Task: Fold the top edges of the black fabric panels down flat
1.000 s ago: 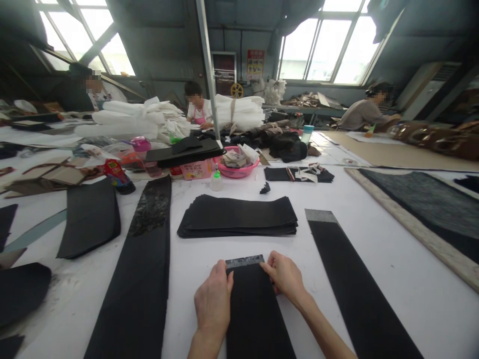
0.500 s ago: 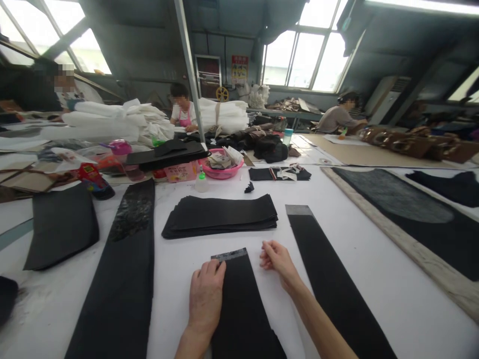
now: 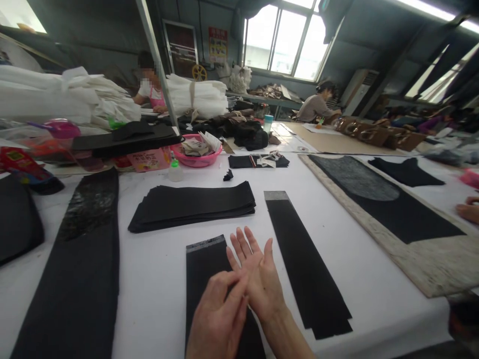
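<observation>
My right hand (image 3: 262,281) is turned palm up, fingers spread, above the near black strip (image 3: 198,267). Against its palm press the fingertips of my left hand (image 3: 220,316), its fingers drawn together; anything between them is hidden. The near strip lies flat on the white tabletop, with a greyish, shiny band across its far end. To the right is another black strip (image 3: 307,264) with a grey far end and a notched near end. Beyond my hands sits a stack of black pieces (image 3: 194,204).
A long black piece (image 3: 71,294) with a glossy patch lies at left. At right is a grey-edged board (image 3: 374,239) with a black panel on it. Farther back stand a small green-capped bottle (image 3: 174,171) and a pink basket (image 3: 196,158). Another person's hand (image 3: 467,210) shows at the right edge.
My left hand has left the near strip and moved onto my right palm. My right hand has turned palm up and opened. The view has swung to the right.
</observation>
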A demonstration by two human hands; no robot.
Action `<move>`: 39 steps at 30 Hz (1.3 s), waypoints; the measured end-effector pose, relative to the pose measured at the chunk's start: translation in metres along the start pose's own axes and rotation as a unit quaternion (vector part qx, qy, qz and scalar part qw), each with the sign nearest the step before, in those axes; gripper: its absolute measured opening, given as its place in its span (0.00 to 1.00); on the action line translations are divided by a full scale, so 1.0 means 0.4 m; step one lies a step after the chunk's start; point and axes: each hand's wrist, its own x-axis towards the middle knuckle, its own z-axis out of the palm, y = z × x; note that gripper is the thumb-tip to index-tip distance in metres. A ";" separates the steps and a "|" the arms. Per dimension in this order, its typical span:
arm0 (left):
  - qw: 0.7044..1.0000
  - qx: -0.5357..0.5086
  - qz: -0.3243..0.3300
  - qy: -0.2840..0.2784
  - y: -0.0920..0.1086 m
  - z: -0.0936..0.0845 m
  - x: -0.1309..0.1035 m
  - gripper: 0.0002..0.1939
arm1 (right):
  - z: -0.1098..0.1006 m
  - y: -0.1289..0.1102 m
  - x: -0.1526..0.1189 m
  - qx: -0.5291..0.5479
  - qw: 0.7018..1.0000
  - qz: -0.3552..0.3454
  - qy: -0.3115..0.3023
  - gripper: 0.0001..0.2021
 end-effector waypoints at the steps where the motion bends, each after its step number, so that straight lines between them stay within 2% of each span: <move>1: 1.000 -0.009 0.015 -0.001 0.028 0.009 0.000 0.17 | 0.003 0.005 -0.001 -0.012 1.000 -0.003 -0.003 0.29; 3: 1.000 -0.009 0.020 0.004 0.063 0.027 -0.003 0.19 | 0.006 0.013 -0.004 -0.034 0.999 -0.009 -0.009 0.30; 5: 1.000 -0.010 0.008 0.011 0.076 0.036 -0.009 0.20 | 0.007 0.017 -0.008 -0.046 0.999 -0.016 -0.016 0.31; 9: 1.000 -0.015 0.006 0.013 0.074 0.034 -0.021 0.19 | 0.011 0.016 -0.010 -0.046 0.999 -0.025 -0.014 0.30; 14: 0.998 -0.030 0.001 0.058 0.071 0.044 -0.044 0.15 | 0.021 0.015 -0.003 -0.053 0.998 -0.035 -0.007 0.30; 18: 0.995 -0.070 -0.024 0.060 0.071 0.043 -0.056 0.14 | 0.030 0.020 -0.005 -0.057 0.998 -0.034 -0.002 0.28; 23: 0.985 -0.142 -0.088 0.048 0.078 0.015 -0.042 0.07 | 0.035 0.031 -0.012 -0.070 0.997 -0.024 -0.001 0.26; 25: 0.972 -0.187 -0.138 0.039 0.082 0.008 -0.033 0.02 | 0.033 0.036 -0.013 -0.077 0.997 -0.018 -0.002 0.26; 29: 0.942 -0.254 -0.219 0.007 0.087 -0.001 -0.020 0.07 | 0.026 0.043 -0.012 -0.088 0.996 -0.008 0.009 0.25; 33: 0.902 -0.327 -0.279 -0.024 0.086 -0.020 -0.019 0.09 | 0.028 0.040 -0.018 -0.111 0.993 0.000 0.050 0.24; 36: 0.862 -0.371 -0.344 -0.021 0.074 -0.054 -0.028 0.09 | 0.017 0.020 -0.024 -0.173 0.981 -0.015 0.087 0.22; 39: 0.832 -0.373 -0.410 -0.002 0.044 -0.107 -0.052 0.10 | -0.030 -0.007 -0.012 -0.284 0.949 -0.033 0.131 0.18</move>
